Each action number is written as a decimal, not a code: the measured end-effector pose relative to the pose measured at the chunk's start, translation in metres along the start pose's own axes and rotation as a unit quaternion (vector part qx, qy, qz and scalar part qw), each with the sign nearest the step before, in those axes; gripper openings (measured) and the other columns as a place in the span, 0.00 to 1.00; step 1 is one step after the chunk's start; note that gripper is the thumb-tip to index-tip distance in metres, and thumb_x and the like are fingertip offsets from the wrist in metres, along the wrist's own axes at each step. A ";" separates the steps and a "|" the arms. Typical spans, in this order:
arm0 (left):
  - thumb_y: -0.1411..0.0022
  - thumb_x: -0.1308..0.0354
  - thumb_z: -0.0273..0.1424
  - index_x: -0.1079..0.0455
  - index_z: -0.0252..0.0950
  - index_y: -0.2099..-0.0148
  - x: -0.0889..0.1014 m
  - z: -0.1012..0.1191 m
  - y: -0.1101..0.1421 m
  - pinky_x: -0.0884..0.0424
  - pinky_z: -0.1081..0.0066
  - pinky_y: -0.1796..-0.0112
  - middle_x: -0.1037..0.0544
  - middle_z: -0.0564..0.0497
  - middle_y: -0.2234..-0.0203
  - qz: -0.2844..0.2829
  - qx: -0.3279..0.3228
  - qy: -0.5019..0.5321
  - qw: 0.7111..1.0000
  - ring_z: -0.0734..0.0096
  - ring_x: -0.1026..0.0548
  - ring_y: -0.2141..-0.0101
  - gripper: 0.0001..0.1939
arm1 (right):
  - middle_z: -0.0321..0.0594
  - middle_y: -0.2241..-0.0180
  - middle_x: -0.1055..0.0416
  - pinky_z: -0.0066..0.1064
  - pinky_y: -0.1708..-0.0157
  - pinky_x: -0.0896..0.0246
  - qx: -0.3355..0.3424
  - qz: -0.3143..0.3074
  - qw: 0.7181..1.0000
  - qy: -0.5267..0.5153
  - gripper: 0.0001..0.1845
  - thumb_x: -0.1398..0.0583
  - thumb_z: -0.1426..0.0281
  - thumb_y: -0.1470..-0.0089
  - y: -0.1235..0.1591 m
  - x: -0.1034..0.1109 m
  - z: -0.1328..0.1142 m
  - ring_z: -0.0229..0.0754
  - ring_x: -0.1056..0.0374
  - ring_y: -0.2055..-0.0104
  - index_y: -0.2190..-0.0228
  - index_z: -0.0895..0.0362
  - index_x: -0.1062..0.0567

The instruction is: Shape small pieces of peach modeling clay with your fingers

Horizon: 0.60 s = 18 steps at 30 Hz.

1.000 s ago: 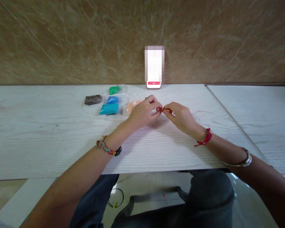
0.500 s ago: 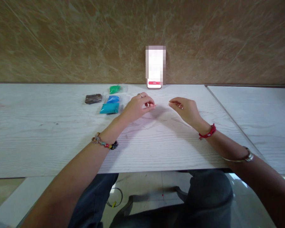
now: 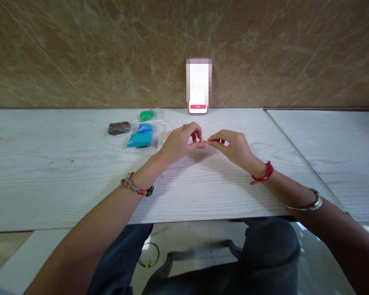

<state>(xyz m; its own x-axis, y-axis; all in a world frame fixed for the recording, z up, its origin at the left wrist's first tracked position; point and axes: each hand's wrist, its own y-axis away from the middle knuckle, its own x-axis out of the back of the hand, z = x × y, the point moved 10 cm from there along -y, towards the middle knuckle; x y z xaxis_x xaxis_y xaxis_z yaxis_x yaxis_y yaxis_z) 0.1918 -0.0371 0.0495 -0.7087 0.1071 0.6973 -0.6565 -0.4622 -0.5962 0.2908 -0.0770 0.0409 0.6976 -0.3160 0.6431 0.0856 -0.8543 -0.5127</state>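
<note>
My left hand (image 3: 181, 143) and my right hand (image 3: 234, 146) meet fingertip to fingertip just above the white table (image 3: 64, 172). Both are closed in a pinch on a small thin reddish piece (image 3: 205, 141), too small to name with certainty. An orange packet (image 3: 166, 136) lies behind my left hand and is mostly hidden by it. My left wrist carries a beaded bracelet, my right wrist a red cord.
Left of my hands lie a teal packet (image 3: 139, 140), a blue packet (image 3: 145, 128), a green packet (image 3: 146, 115) and a brown block (image 3: 119, 128). A phone (image 3: 198, 87) leans upright against the stone wall. A second table top (image 3: 329, 143) adjoins on the right.
My hands were pinched together a second ago, drew apart half a second ago, and have now come back together at the fingertips. The packets and phone have not moved.
</note>
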 end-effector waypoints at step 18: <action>0.49 0.37 0.33 0.39 0.34 0.70 0.012 0.030 0.002 0.37 0.79 0.75 0.30 0.57 0.76 0.066 -0.114 0.004 0.991 0.83 0.32 0.76 0.13 | 0.36 0.77 0.30 0.30 0.72 0.47 -0.176 -0.031 0.937 -0.302 0.17 0.34 0.58 0.63 0.004 -0.025 0.031 0.33 0.38 0.74 0.77 0.60 0.27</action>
<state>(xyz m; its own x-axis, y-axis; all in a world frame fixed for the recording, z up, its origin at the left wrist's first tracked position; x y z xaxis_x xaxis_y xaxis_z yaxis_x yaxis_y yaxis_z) 0.1903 -0.0632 0.0687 -0.7939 0.0659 0.6044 -0.5983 -0.2615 -0.7574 0.2961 -0.0598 0.0049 0.9831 -0.0616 0.1725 -0.0266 -0.9799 -0.1979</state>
